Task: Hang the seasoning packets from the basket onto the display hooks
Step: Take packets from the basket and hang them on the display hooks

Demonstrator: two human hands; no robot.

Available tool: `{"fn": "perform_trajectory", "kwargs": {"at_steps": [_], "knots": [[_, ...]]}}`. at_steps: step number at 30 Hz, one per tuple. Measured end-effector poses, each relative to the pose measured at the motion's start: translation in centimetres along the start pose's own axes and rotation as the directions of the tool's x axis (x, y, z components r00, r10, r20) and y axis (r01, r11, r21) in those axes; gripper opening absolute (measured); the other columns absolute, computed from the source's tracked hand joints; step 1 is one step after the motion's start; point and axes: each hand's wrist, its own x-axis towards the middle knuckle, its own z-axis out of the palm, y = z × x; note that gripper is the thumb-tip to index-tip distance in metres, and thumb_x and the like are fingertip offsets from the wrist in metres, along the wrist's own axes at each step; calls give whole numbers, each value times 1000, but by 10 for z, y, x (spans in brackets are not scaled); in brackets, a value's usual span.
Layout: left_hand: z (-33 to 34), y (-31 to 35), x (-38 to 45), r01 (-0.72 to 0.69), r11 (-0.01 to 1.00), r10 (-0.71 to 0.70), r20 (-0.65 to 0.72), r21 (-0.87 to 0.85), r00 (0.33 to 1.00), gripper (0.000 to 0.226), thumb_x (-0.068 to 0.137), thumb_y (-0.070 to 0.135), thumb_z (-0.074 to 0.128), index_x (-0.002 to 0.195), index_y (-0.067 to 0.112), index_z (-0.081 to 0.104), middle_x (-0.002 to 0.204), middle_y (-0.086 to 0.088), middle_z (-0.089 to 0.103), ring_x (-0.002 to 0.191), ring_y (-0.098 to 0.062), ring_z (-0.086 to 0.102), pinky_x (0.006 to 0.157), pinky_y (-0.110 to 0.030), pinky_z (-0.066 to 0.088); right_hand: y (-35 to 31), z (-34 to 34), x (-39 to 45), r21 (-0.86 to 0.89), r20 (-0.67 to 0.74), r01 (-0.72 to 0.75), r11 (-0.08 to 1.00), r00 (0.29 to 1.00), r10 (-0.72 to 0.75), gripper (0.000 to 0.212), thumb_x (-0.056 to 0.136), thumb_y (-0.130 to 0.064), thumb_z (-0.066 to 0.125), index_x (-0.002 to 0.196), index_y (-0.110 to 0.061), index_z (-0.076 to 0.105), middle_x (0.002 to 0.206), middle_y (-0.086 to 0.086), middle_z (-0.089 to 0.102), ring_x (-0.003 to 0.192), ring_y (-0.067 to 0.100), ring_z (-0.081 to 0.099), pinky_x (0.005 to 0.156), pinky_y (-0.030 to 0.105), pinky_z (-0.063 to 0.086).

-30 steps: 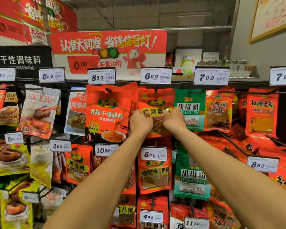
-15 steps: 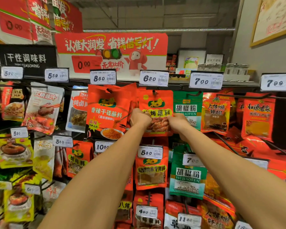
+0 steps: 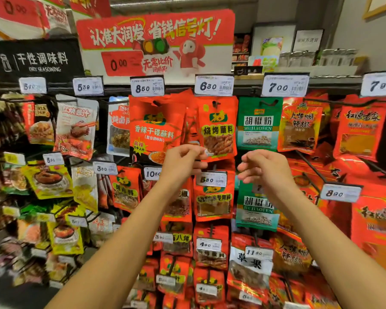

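My left hand point(image 3: 183, 160) is raised at the rack, fingertips curled at the lower left corner of the orange barbecue dip packet point(image 3: 217, 128); whether they pinch it or only touch it I cannot tell. My right hand point(image 3: 264, 167) hangs just right of it, fingers loosely curled, holding nothing. The packet hangs upright on its display hook point(image 3: 214, 103), long axis vertical, printed face toward me, top hole up, reading 烧烤蘸料. Above it sits a price tag point(image 3: 214, 85) marked 6.30. To its left hangs a bigger orange packet point(image 3: 155, 130) reading 香辣干碟蘸料, under a tag of 8.50; to its right a green pepper packet point(image 3: 258, 123) printed 胡椒粉 HUJIAOFEN, under 7.00. Farther up, a black sign point(image 3: 35, 60) says DRY SEASONING, beside a red banner point(image 3: 156, 41) showing 0.00.
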Motion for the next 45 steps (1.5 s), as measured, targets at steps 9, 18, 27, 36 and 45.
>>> {"fn": "perform_trajectory", "kwargs": {"at_steps": [9,18,27,36,45], "knots": [[-27,-132,-89,431,900,-426,83,-66,901,23,102,13,50,89,10,69,73,-6,70,54,-11,63,53,-22,53,131,-16,-90,67,-4,-361,930,932,363,28,103,-8,50,78,-3,62,55,12,64,41,19,62,38,21,49],[-37,-306,-163,751,660,-745,108,-22,658,27,103,11,45,84,13,64,69,-3,58,51,-11,51,52,-22,43,311,-40,-180,37,-198,-725,688,669,716,31,98,-15,50,69,-10,59,50,6,56,39,22,52,40,22,40],[-45,-508,-253,943,309,-948,-44,123,316,20,97,14,58,78,17,65,69,-2,65,57,-16,58,54,-22,46,520,-48,-291,25,-355,-914,405,371,858,17,89,-7,54,74,-9,62,60,13,57,49,26,53,47,26,45],[-43,-708,-346,967,38,-996,-64,253,56,5,100,12,54,99,12,59,84,-8,63,67,-20,58,66,-29,47,727,-24,-397,-18,-346,-985,172,167,923,9,94,-8,57,86,-6,59,72,15,57,56,25,52,49,25,48],[-49,-853,-378,870,14,-997,-64,493,53,20,98,7,56,114,-1,65,93,-20,70,78,-28,62,69,-39,53,884,-12,-433,-100,-309,-992,-77,-43,950,15,94,-10,57,80,-7,62,58,7,60,43,21,55,50,30,49]]}}
